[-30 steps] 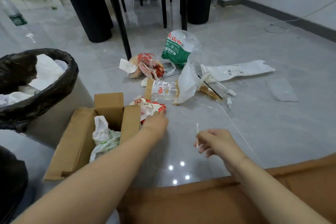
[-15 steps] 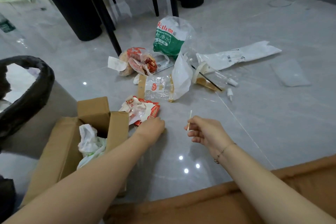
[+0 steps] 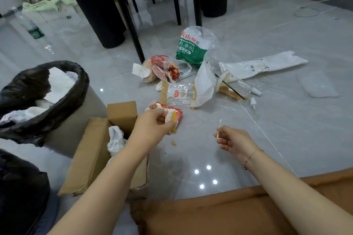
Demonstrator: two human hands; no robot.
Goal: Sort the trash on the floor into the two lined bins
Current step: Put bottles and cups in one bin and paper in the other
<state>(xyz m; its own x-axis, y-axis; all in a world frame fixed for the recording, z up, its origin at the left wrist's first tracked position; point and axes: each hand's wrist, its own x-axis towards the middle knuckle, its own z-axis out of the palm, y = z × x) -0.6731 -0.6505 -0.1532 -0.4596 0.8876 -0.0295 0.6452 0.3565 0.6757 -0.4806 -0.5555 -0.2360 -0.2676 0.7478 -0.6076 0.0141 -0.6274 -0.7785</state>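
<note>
**Clerk:** Item one, left hand?

**Me:** My left hand, grip closed on a small yellowish scrap, held just over the red-and-white wrapper on the floor. A crumb lies below it.

**Clerk:** Item two, right hand?

**Me:** My right hand, grip narrow, pinching a cotton swab upright, clear of the floor.

**Clerk:** Bins?

**Me:** One black-lined bin at my left, holding white paper; a second black liner at the lower left corner. A cardboard box lies between them and my arm.

**Clerk:** Step in hand?

**Me:** Picking up, I judge. Both grips are loaded, nothing dropped yet. Next calls for carrying each piece left, past the box, and choosing the right bin.

**Clerk:** Remaining stock?

**Me:** A heap well ahead: snack bags, a clear bread wrapper, a white bag, a spilled drink cup with straw, a white mailer.

**Clerk:** Legible writing?

**Me:** Green-and-clear bag: red "夫山泉", then "DRINKING WATER" and "纯净水". The mailer's label is too small to read.
</note>
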